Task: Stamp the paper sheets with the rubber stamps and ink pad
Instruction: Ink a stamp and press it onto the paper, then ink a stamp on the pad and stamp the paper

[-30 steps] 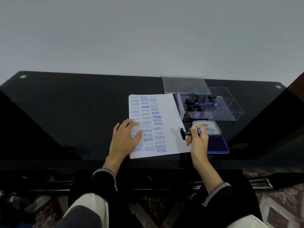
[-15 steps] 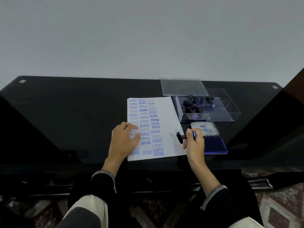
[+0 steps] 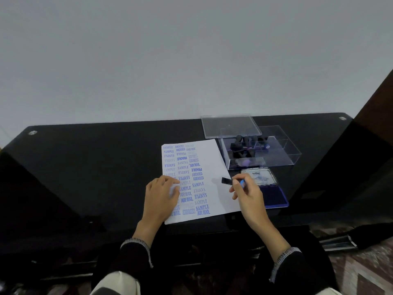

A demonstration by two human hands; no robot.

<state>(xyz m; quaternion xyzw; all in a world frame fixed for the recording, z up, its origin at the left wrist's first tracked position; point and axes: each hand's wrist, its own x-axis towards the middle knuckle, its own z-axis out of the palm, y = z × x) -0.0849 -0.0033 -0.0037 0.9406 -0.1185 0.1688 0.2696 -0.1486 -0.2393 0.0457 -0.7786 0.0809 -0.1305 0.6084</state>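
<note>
With the left hand (image 3: 162, 193) flat on the paper (image 3: 214, 158) and right hand (image 3: 247, 193) fingers pinching the stamp (image 3: 226, 180), press squarely onto blank centre-frame paper.

Dim, even light; soft blur throughout. Faint shadow lies on the paper (image 3: 212, 158) left of the gripped stamp (image 3: 226, 180). Wide-angle bending at the edges.

Printed in blue all down the paper sheet (image 3: 209, 165) — SAMPLE many times over, AMENDED, FRAGILE, AIR MAIL, EXPRESS, some upside down or faint. Near the sheet's top, a mark resembling FINE OUT, too blurred to confirm. On the open lid of the ink pad (image 3: 258, 177) — Artline, with smaller lines beneath too small to read.
</note>
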